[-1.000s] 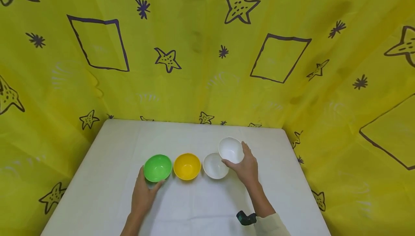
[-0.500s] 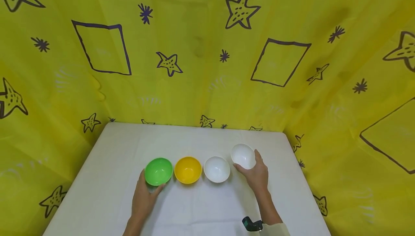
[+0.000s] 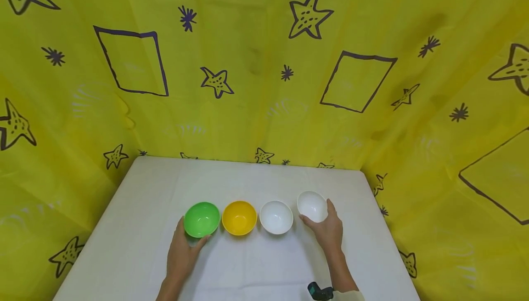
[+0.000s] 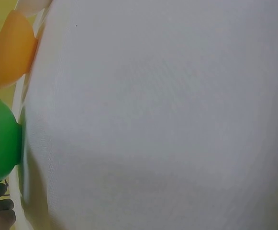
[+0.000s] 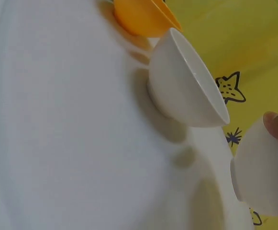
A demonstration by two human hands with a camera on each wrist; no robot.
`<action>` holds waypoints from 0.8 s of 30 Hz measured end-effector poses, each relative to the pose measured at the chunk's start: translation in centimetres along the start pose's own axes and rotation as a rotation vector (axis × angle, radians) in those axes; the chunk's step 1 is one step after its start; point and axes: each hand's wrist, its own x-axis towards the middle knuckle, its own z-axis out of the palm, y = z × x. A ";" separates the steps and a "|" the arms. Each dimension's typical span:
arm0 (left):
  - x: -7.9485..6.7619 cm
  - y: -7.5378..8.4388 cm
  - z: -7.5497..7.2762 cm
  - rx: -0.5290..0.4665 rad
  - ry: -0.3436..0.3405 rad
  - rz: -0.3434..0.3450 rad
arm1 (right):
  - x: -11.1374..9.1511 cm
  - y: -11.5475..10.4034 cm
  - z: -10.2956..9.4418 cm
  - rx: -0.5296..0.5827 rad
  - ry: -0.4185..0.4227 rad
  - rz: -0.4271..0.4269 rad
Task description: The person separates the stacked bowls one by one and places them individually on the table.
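Observation:
Four bowls would be a row of several: at its left end sits a green bowl (image 3: 202, 219), its foot on the table in the left wrist view. My left hand (image 3: 182, 253) grips it, thumb at the near side and fingers round the left. A yellow bowl (image 3: 239, 218) stands beside it, then a white bowl (image 3: 276, 217), both untouched. At the right end my right hand (image 3: 328, 230) holds a second white bowl (image 3: 312, 206) between thumb and fingers. In the right wrist view this held bowl (image 5: 261, 167) hangs a little off the table, its shadow apart from it.
A white cloth covers the table (image 3: 244, 264). Yellow curtains (image 3: 248, 117) with drawn stars and frames close off the back and both sides. A small black device (image 3: 320, 291) is on the right wrist.
My right hand has carried its white bowl rightward and nearer to me, from over the other white bowl to beside it, and lower. The left hand keeps its grip on the green bowl.

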 end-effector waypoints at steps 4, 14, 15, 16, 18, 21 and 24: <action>-0.2 0.0 -0.2 -0.004 0.013 0.002 | -0.3 0.3 0.4 0.000 -0.014 0.020; -0.2 -0.1 -0.4 -0.035 0.010 0.013 | -0.9 1.0 0.8 -0.011 -0.009 0.007; -0.2 -0.1 -0.3 -0.036 0.008 0.012 | -0.9 1.0 0.8 -0.012 -0.009 0.007; -0.2 0.0 -0.3 -0.036 0.007 0.009 | -0.9 1.1 0.8 -0.014 -0.010 0.009; -0.2 0.0 -0.2 -0.036 0.009 0.008 | -0.9 1.2 0.9 -0.015 -0.013 0.010; -0.2 0.1 -0.2 -0.035 0.013 0.006 | -1.1 1.5 1.1 -0.017 -0.008 0.007; -0.2 0.0 -0.2 -0.034 0.018 0.013 | -1.3 1.8 1.4 -0.021 -0.010 0.000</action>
